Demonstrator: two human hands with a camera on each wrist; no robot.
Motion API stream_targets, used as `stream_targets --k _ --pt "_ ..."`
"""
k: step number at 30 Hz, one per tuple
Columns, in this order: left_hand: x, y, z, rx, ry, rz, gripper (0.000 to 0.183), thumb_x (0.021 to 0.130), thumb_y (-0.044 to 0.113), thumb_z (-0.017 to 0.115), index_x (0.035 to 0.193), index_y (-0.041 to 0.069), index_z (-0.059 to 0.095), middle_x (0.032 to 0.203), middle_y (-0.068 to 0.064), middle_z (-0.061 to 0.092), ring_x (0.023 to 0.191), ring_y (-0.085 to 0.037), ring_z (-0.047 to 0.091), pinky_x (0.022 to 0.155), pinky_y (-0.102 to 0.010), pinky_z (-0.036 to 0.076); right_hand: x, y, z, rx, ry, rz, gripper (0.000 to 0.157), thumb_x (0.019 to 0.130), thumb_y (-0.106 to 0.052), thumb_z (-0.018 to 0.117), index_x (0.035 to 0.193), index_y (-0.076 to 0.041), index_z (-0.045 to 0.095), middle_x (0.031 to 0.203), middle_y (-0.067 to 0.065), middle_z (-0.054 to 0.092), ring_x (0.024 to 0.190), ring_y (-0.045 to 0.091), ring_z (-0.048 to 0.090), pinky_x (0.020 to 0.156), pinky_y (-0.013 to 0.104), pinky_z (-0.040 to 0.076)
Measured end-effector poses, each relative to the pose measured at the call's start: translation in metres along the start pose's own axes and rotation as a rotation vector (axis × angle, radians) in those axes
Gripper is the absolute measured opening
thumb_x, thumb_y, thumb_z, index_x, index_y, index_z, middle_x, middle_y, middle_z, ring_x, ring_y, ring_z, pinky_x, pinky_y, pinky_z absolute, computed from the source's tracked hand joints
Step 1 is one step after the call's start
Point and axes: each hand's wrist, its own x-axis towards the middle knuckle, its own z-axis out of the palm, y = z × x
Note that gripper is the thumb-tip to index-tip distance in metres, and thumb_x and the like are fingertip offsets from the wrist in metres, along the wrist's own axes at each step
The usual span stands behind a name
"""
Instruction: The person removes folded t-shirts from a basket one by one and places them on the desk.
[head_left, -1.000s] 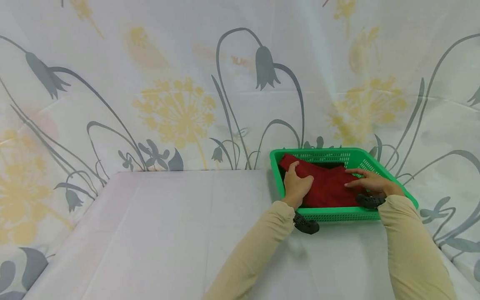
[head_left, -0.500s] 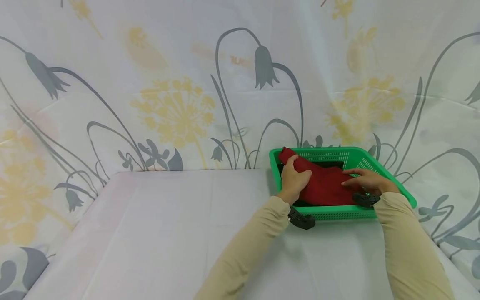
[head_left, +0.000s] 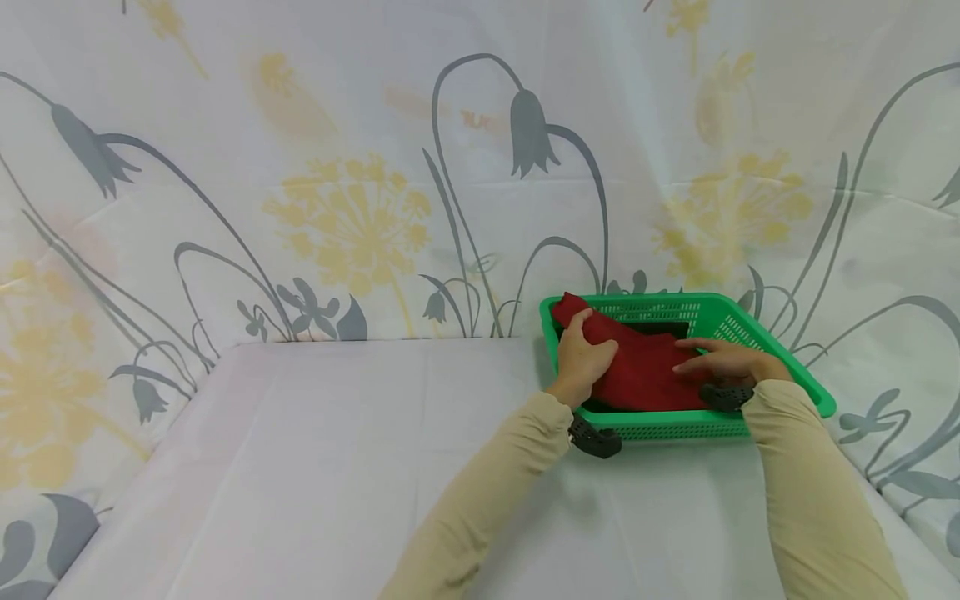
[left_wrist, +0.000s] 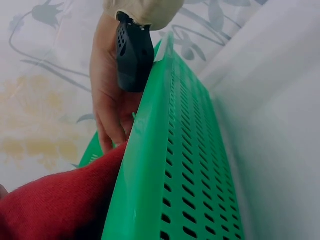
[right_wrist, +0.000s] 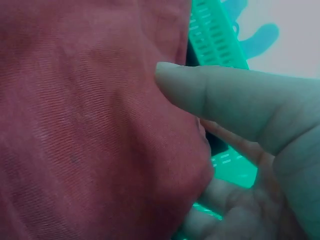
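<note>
A folded piece of red ribbed fabric (head_left: 645, 371) lies inside a green perforated plastic basket (head_left: 675, 427). My left hand (head_left: 585, 358) grips its left part, and the fabric's far left corner pokes up at the basket's rim. At the right edge my right hand (head_left: 723, 360) pinches the fabric. In the right wrist view, the thumb (right_wrist: 215, 95) lies over the red fabric (right_wrist: 100, 120) while the other fingers reach beneath the edge. The left wrist view shows the right hand (left_wrist: 107, 110) across the basket wall (left_wrist: 185, 150); the left hand is mostly outside that view.
Something flat and black (head_left: 671, 330) shows in the basket behind the red fabric. The basket stands at the right of a white-covered table (head_left: 337, 450), against a flower-printed curtain (head_left: 360, 167). A black device (head_left: 596, 437) is strapped at each wrist.
The left hand has shifted a little left, drawing the fabric's left corner up to the rim and its near edge off the front wall. My right hand has also slid slightly left.
</note>
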Motion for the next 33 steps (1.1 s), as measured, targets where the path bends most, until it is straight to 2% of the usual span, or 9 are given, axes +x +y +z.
stream_targets --k 5,8,10,12,15,20,25,28,33 --pt "0.0 0.001 -0.003 -0.013 -0.012 0.013 0.058 0.086 0.008 0.066 0.14 0.021 0.05 0.135 -0.005 0.048 0.094 -0.018 0.049 0.073 -0.041 0.049 0.001 0.0 0.0 0.029 -0.014 -0.022 0.08 0.095 -0.02 0.06 0.149 0.01 0.009 0.147 0.041 -0.006 0.133 0.057 0.013 0.101 0.062 0.031" --pt "0.0 0.002 -0.005 -0.027 -0.018 0.024 0.058 0.086 0.007 0.065 0.14 0.021 0.05 0.133 -0.004 0.049 0.09 -0.017 0.05 0.072 -0.039 0.049 0.002 0.0 0.0 0.053 -0.017 -0.037 0.081 0.095 -0.016 0.061 0.15 0.009 0.007 0.147 0.041 0.001 0.131 0.052 0.025 0.096 0.05 0.04" --pt "0.0 0.004 -0.006 -0.029 -0.021 0.025 0.057 0.085 0.006 0.065 0.139 0.022 0.051 0.132 -0.003 0.05 0.089 -0.016 0.05 0.071 -0.038 0.049 0.003 0.001 0.0 0.081 -0.023 -0.051 0.081 0.095 -0.012 0.061 0.15 0.009 0.005 0.146 0.041 0.006 0.123 0.042 0.04 0.089 0.041 0.045" --pt "0.0 0.006 -0.007 -0.032 -0.023 0.027 0.057 0.085 0.006 0.065 0.138 0.022 0.052 0.131 -0.003 0.051 0.088 -0.016 0.051 0.071 -0.037 0.049 0.003 0.0 0.001 0.114 -0.028 -0.062 0.081 0.094 -0.009 0.06 0.151 0.007 0.004 0.146 0.039 0.009 0.116 0.034 0.045 0.083 0.035 0.047" --pt "-0.001 0.008 -0.008 -0.033 -0.023 0.03 0.057 0.085 0.005 0.065 0.138 0.023 0.052 0.13 -0.003 0.051 0.09 -0.016 0.051 0.072 -0.038 0.049 0.004 -0.003 0.003 0.169 -0.032 -0.072 0.08 0.094 -0.007 0.058 0.152 0.005 0.005 0.145 0.035 0.014 0.104 0.023 0.047 0.078 0.033 0.048" --pt "0.001 0.009 -0.012 -0.059 -0.026 0.039 0.057 0.084 0.005 0.065 0.137 0.022 0.052 0.127 -0.002 0.052 0.094 -0.017 0.05 0.075 -0.039 0.048 0.003 -0.007 0.004 0.225 -0.017 -0.079 0.079 0.093 -0.004 0.057 0.152 0.004 0.006 0.142 0.032 0.018 0.096 0.021 0.048 0.077 0.033 0.047" --pt "0.002 0.011 -0.017 -0.084 -0.031 0.055 0.058 0.084 0.005 0.065 0.138 0.021 0.052 0.119 0.0 0.054 0.093 -0.017 0.05 0.075 -0.04 0.049 0.002 -0.011 0.003 0.288 0.001 -0.101 0.078 0.093 -0.003 0.056 0.153 0.002 0.006 0.134 0.026 0.03 0.091 0.019 0.051 0.074 0.033 0.046" --pt "0.002 0.014 -0.021 -0.09 -0.034 0.066 0.059 0.083 0.005 0.065 0.139 0.019 0.051 0.116 0.0 0.055 0.093 -0.017 0.05 0.074 -0.041 0.05 0.001 -0.014 0.002 0.304 0.012 -0.115 0.079 0.094 -0.003 0.055 0.154 0.0 0.005 0.138 0.027 0.027 0.092 0.016 0.052 0.075 0.032 0.047" --pt "0.003 0.017 -0.027 -0.106 -0.043 0.067 0.06 0.083 0.004 0.064 0.14 0.019 0.05 0.115 -0.001 0.054 0.092 -0.018 0.05 0.073 -0.04 0.048 -0.003 -0.021 -0.001 0.273 0.038 -0.136 0.08 0.094 -0.003 0.055 0.154 -0.001 0.003 0.151 0.03 0.008 0.096 0.013 0.052 0.078 0.03 0.047"
